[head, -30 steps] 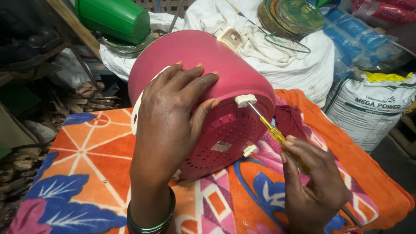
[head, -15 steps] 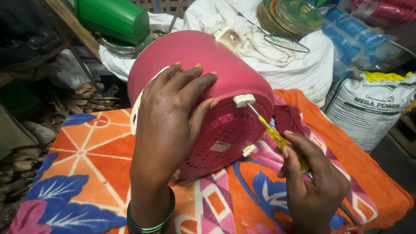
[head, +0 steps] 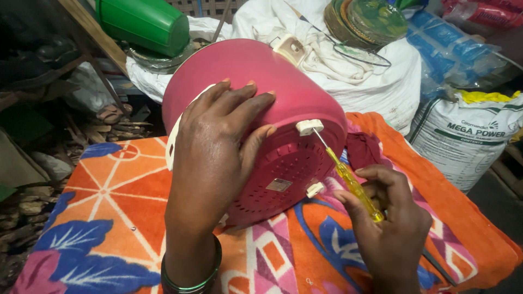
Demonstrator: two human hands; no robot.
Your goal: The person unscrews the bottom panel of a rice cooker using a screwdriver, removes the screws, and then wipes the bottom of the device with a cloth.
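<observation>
Fingers of the left hand (head: 218, 147) spread flat on the pink cooker (head: 256, 109), tipped sideways on the patterned cloth (head: 109, 218); right hand (head: 392, 228) grips a yellow screwdriver (head: 351, 185) at its white foot (head: 309, 127).

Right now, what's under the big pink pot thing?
The pink appliance lies tipped on a bright patterned cloth, steadied by the left hand. Whatever the cloth covers underneath is hidden, so I cannot tell.
</observation>
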